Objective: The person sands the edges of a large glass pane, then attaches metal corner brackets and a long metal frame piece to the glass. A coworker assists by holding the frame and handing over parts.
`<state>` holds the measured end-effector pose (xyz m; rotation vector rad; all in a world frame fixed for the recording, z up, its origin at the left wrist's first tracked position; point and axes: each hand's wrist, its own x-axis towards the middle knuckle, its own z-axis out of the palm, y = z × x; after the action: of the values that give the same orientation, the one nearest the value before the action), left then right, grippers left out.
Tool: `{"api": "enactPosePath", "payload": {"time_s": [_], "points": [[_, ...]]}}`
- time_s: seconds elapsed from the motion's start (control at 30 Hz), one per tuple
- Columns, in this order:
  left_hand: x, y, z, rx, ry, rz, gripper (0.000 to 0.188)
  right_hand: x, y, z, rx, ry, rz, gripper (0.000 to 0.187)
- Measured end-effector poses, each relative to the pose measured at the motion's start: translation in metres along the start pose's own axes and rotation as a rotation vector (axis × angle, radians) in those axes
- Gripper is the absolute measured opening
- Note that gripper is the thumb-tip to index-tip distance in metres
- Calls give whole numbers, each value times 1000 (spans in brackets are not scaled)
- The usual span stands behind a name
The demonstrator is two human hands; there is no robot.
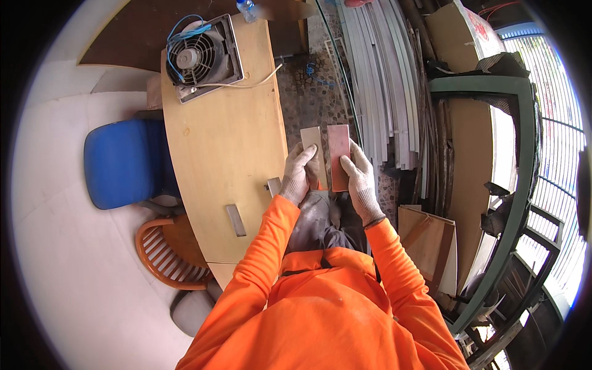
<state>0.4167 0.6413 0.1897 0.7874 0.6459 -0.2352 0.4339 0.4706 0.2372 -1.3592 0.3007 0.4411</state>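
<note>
Both my hands wear pale work gloves and are raised in front of my body, just off the table's right edge. My left hand (298,171) grips a flat beige-grey rectangular piece (312,137), with the thumb across its face. A pinkish-red rectangular block (338,154) is held upright by my right hand (361,176), its thumb against the block's side. The two pieces stand side by side with a narrow gap between them. Close to my left wrist, a small metal piece (272,186) lies at the table's edge, and a grey strip (235,220) rests farther left.
On the light wooden table (216,148), a fan (196,58) with blue cable sits at the far end, near a plastic bottle (247,9). A blue chair (123,163) and a wooden chair (166,253) stand left. Long metal profiles (382,80) and a green frame (524,142) line the right.
</note>
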Motion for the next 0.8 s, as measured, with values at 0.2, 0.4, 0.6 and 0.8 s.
{"api": "enactPosePath", "payload": {"time_s": [0.2,0.4,0.6,0.8], "points": [[-4,14,12,16,-112,73,28,1,-10,-7,-38,-68,-42,52],[-12,21,30,90,-146,111,19,1,-10,-13,-71,-83,-160,51],[4,-2,20,238,-78,143,29,4,4,-17,-23,-50,-139,49],[1,6,59,518,-108,148,39,1,4,-15,-142,12,-142,44]]}}
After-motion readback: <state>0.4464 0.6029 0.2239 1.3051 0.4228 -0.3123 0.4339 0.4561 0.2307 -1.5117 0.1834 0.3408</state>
